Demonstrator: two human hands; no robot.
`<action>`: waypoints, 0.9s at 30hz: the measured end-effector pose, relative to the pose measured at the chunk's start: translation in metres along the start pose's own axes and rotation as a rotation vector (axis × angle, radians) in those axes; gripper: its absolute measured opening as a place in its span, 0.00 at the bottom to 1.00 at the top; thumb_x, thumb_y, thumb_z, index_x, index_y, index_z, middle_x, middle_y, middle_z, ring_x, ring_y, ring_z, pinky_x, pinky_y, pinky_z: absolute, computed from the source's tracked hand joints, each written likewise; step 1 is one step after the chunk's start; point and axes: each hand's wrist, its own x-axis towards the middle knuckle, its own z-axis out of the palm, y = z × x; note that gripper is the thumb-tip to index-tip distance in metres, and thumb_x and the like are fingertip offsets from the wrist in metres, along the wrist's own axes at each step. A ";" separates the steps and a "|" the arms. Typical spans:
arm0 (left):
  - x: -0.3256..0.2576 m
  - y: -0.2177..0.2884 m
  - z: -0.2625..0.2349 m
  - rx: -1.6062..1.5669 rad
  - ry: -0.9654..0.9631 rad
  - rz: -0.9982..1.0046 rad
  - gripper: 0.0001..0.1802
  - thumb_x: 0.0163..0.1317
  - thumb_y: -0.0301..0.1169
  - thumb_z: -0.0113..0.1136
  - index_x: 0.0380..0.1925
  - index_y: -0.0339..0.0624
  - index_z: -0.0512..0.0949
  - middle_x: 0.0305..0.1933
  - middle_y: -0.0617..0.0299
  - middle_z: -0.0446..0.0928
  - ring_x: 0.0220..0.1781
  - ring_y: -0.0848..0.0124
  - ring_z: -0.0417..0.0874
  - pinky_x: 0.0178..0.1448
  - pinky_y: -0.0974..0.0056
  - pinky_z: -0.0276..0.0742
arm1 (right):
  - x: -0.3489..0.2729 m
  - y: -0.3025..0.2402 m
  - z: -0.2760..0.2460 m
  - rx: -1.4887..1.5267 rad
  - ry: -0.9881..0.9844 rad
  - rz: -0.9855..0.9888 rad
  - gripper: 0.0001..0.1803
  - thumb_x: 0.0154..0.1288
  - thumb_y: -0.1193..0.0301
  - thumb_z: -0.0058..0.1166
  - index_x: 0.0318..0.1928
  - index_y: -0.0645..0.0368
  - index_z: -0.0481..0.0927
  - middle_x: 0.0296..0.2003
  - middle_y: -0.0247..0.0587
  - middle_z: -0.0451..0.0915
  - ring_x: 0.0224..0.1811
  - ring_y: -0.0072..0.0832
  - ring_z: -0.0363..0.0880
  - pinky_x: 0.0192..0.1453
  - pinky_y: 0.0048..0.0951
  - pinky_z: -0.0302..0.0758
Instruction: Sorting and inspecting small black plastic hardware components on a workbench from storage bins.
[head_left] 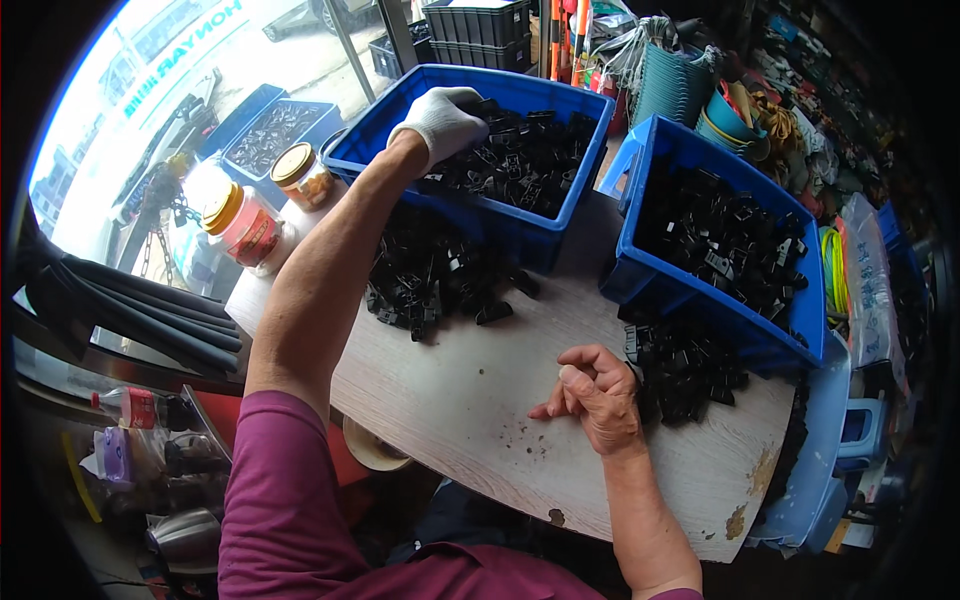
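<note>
Head view: left hand (445, 122), white-gloved, reaches into left blue bin (528, 238), at black parts (535, 160) filling it; cannot tell whether its grip has closed on any. Right hand (602, 402), bare, over counter (470, 400), just beside smaller black pile (690, 370); grip half-open, fingers loosely curled, nothing visible inside. Larger black heap (430, 285) on counter before left blue bin. Right blue bin (690, 307) holds similar parts.

The gloved left hand (443, 125) is at black parts (525, 155) in a blue bin (530, 235), the right hand (600, 405) near a pile (695, 370).
</note>
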 end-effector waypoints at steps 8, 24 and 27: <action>-0.067 -0.015 -0.021 -0.172 0.435 0.254 0.16 0.54 0.27 0.68 0.43 0.34 0.84 0.37 0.57 0.85 0.38 0.71 0.84 0.47 0.66 0.81 | 0.001 0.002 0.000 0.017 0.002 -0.003 0.11 0.73 0.75 0.58 0.51 0.67 0.78 0.24 0.34 0.74 0.28 0.24 0.82 0.42 0.48 0.92; -0.165 -0.054 0.043 0.438 0.547 0.389 0.26 0.45 0.25 0.70 0.49 0.44 0.83 0.59 0.44 0.79 0.62 0.43 0.78 0.67 0.47 0.75 | 0.002 0.002 0.000 0.024 0.001 -0.023 0.10 0.74 0.76 0.57 0.51 0.65 0.79 0.21 0.32 0.71 0.26 0.24 0.80 0.41 0.49 0.92; -0.164 -0.056 0.041 0.413 0.543 0.391 0.26 0.46 0.26 0.72 0.50 0.42 0.83 0.59 0.44 0.79 0.62 0.44 0.79 0.66 0.48 0.76 | 0.002 0.003 -0.001 0.005 0.004 -0.029 0.10 0.73 0.76 0.57 0.51 0.65 0.79 0.21 0.32 0.71 0.26 0.24 0.80 0.41 0.49 0.92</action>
